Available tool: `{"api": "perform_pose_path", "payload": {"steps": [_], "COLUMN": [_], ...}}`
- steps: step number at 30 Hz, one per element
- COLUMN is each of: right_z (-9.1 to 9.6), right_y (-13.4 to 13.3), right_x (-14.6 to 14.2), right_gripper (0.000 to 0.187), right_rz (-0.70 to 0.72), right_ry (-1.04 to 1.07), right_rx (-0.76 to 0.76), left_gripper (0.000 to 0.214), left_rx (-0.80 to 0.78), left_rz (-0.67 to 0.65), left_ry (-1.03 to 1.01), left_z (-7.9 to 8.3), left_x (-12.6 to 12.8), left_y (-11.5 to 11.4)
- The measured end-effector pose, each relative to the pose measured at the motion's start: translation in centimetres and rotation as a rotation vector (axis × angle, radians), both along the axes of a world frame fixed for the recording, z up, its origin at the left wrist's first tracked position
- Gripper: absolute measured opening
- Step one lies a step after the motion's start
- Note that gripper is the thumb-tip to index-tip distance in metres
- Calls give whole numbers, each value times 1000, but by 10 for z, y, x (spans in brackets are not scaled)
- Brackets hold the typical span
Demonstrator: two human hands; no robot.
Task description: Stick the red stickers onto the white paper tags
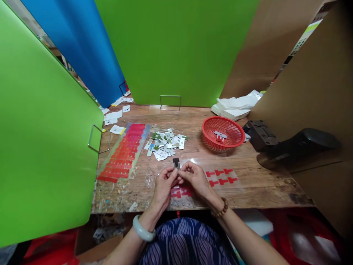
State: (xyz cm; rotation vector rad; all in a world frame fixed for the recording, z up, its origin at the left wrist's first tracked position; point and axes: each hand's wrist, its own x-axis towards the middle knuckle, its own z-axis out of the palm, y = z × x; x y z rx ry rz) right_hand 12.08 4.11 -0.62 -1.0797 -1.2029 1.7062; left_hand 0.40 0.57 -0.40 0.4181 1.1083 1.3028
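Close to the front edge of the wooden table, my left hand [166, 181] and my right hand [194, 177] meet, pinching a small flat metal plate [178, 166] from both sides. A dark T-shaped piece [175, 161] shows at the plate's upper end; whether it is part of the plate I cannot tell. Under and right of my hands lies a clear sheet with red T-shaped stickers [219, 172]. Just beyond my fingers is a loose pile of small metal plates [165, 144], some silver, some green. At left lies a long strip of red stickers [124, 152].
A red plastic basket [205, 129] at right holds a few plates. White paper bags [234, 106] lie behind it, with a dark metal block [260, 134] and a black-handled tool [306, 145] further right. Green boards [176, 48] and a blue board [79, 44] wall in the table.
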Motion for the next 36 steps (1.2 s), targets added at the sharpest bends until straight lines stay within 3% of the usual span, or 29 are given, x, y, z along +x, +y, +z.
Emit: {"api": "perform_pose_path", "payload": {"steps": [3,8,12,18,25,36], "right_z": [-5,-5,-8,-25,-14,-35], "right_y": [-16,-37,-57,-63,-57,-71], "right_x": [1,30,41,35,34,30], "right_gripper": [20,6,11,12,15,15], "right_rz": [-16,-37,90,59,111,-84], "right_ry": [-17,-495,-654,-724,-744,-632], "right_rx": [-24,356,478,575,517,651], "left_gripper": [26,27,28,29,22,15], "left_rx": [31,-27,-33,-77,-126,-150], "left_rz": [17,10,-46,-94,-84,-58], "left_ry": [-1,41,66,82,88,109], "left_z": [4,2,-5,-16,-24,-28], "left_x": [0,-9,-11,-11,-6,-4], "left_y": [2,2,-1,-4,-5,-4]}}
